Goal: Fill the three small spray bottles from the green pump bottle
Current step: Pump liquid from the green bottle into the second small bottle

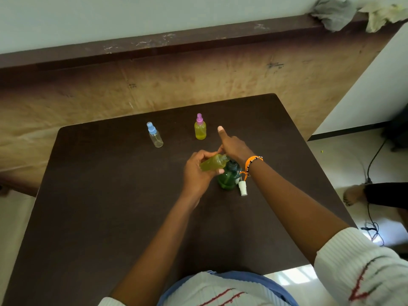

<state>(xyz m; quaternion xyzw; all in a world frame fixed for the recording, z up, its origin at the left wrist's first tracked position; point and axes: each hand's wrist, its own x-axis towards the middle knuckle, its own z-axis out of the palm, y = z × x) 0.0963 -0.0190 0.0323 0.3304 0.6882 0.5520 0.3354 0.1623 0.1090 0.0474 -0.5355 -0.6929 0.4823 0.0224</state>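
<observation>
The green pump bottle point(228, 178) stands upright on the dark brown table point(110, 195), right of the table's centre. Its dark pump head sits directly under the right hand point(234, 149). The right hand rests on top of the pump head, palm down, with the index finger extended straight toward the far edge of the table; the remaining fingers are hidden, so their curl cannot be determined. An orange beaded bracelet point(254, 161) encircles the right wrist.

The left hand point(197, 171) grips an uncapped small spray bottle point(213, 164), fingers and thumb wrapped around its body. This bottle is tilted nearly horizontal, with its open neck pointed at the pump spout beneath the right hand. It contains yellow-green liquid along most of its length.

A white spray cap point(242, 188) lies on the table just beside the pump bottle, on its right side.

Two further small spray bottles stand upright nearer the far edge of the table, well apart from each other. The pink-capped bottle point(200, 127) holds yellow liquid up to its shoulder. The blue-capped bottle point(155, 135), to its left, appears clear and transparent.

Beyond the table, a brown wall panel carries a ledge with crumpled cloths point(353, 13) at its right end.
</observation>
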